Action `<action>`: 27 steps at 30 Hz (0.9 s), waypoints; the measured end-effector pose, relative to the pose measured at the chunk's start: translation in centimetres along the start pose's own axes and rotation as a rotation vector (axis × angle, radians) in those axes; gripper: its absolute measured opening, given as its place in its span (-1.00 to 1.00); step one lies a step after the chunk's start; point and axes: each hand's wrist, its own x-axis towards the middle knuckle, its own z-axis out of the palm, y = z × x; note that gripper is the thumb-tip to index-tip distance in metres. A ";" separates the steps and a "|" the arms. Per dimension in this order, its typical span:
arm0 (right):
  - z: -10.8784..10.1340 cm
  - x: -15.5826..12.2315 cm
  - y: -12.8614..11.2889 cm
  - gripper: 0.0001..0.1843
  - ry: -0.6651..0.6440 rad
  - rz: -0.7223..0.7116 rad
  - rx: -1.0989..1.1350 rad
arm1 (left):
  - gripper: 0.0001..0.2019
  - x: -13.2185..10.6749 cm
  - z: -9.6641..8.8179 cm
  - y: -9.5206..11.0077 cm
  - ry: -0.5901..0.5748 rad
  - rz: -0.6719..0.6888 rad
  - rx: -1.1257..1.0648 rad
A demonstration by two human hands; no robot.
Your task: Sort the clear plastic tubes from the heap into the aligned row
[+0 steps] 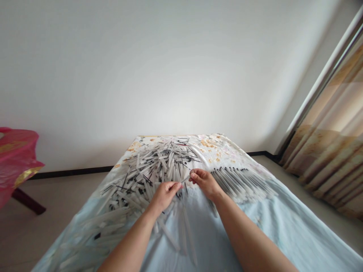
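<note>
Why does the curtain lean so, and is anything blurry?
Head view: the wide lens stretches the edges, tilting the curtain; light is soft, no hard shadows; the nearest tubes smear, while left hand and right hand, pinching one tube, look sharp.

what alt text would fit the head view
The left hand and right hand pinch one pale tube between them over a blue cloth. Behind lies a loose heap of tubes and thin black sticks, with a tidy row to the right.

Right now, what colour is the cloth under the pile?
Pale blue cloth; head view.
</note>
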 end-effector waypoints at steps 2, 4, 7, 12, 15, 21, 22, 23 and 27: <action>0.1 0.2 0.0 -0.69 0.026 0.009 -0.008 | -0.65 0.1 0.0 -0.1 0.004 -0.021 -0.009; 0.0 0.4 -0.2 -0.68 0.059 0.016 -0.045 | -0.65 0.1 0.0 -0.1 0.017 -0.015 -0.016; -0.8 0.8 -1.1 -0.57 0.141 -0.049 -0.195 | -0.67 0.3 -0.2 0.0 0.039 0.025 -0.007; -1.4 0.0 -3.6 -0.68 0.091 -0.334 -0.732 | -0.73 0.5 -0.4 0.3 0.001 0.084 0.055; -0.6 -0.8 -4.4 -0.75 -0.117 -0.376 -1.012 | -0.74 0.3 -0.2 0.5 -0.005 0.097 0.073; -0.9 -1.7 -5.6 -0.89 -0.200 -0.346 -1.264 | -0.70 -0.1 -0.1 0.6 0.047 0.088 0.037; -1.5 -1.9 -5.9 -0.89 -0.177 -0.316 -1.282 | -0.70 0.0 -0.2 0.5 0.113 0.098 0.023; -2.1 -2.3 -6.1 -0.88 -0.143 -0.275 -1.294 | -0.71 0.1 -0.4 0.4 0.184 0.105 0.018; -4.5 -4.0 -6.4 -0.72 -0.052 -0.066 -1.331 | -0.74 0.5 -1.2 -0.3 0.348 0.134 0.052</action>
